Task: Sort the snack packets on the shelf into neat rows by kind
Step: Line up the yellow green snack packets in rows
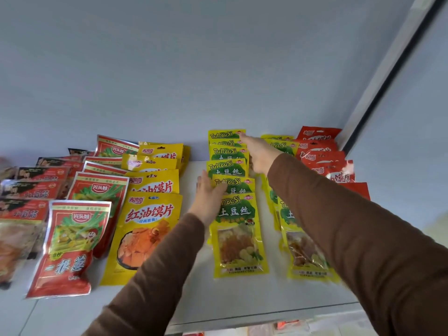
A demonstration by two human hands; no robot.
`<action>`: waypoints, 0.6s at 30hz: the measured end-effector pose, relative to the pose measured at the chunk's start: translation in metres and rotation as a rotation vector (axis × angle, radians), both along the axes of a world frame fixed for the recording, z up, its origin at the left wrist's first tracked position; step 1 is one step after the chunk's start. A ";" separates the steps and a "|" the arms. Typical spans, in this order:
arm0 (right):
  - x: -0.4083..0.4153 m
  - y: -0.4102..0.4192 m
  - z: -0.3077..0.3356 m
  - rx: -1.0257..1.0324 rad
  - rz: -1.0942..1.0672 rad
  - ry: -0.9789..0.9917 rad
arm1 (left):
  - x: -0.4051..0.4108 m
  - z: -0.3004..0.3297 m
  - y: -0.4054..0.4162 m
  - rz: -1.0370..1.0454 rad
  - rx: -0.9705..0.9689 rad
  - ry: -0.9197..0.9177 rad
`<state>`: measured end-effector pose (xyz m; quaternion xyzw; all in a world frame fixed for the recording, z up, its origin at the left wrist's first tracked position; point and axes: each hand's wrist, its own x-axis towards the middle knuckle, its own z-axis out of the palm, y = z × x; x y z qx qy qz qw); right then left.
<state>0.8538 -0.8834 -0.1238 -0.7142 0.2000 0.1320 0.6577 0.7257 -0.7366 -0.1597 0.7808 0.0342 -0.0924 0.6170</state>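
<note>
A row of yellow-green TuDouSi packets (238,235) runs from front to back in the middle of the white shelf (218,299). My left hand (209,197) lies flat with straight fingers against the left edge of that row, thumb over a packet. My right hand (258,154) reaches to the back, fingertips touching the rearmost packet (224,135). A second TuDouSi row (304,255) lies under my right sleeve. Left of them are yellow packets (145,229) with red lettering, red and green packets (70,248) and dark red packets (26,212). Red packets (324,161) line the right.
The pale back wall (194,69) rises behind the packets and a side panel (388,81) closes the shelf at the right. The shelf's front edge (266,314) runs below my forearms. Bare shelf shows between the yellow row and the TuDouSi row.
</note>
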 end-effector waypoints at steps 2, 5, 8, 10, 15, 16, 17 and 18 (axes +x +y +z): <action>-0.003 0.000 -0.001 0.005 0.008 0.016 | 0.015 0.007 0.000 0.078 -0.151 0.109; -0.009 0.004 -0.004 0.022 0.011 0.013 | 0.029 0.009 -0.007 0.092 -0.166 0.142; -0.014 0.004 -0.003 0.005 0.040 -0.011 | 0.034 0.008 -0.012 0.056 -0.134 0.104; -0.017 0.000 -0.002 0.012 0.043 -0.025 | 0.033 0.008 -0.011 0.058 -0.188 0.129; -0.028 -0.008 -0.001 0.087 0.054 -0.027 | 0.014 0.004 -0.004 0.082 -0.217 0.114; -0.032 -0.008 -0.002 0.073 0.062 -0.023 | 0.009 0.002 -0.004 0.089 -0.289 0.104; -0.036 -0.007 -0.004 0.061 0.068 -0.017 | 0.005 0.000 -0.002 0.103 -0.309 0.093; -0.039 -0.006 -0.006 0.052 0.069 -0.008 | 0.003 -0.004 0.001 0.091 -0.280 0.094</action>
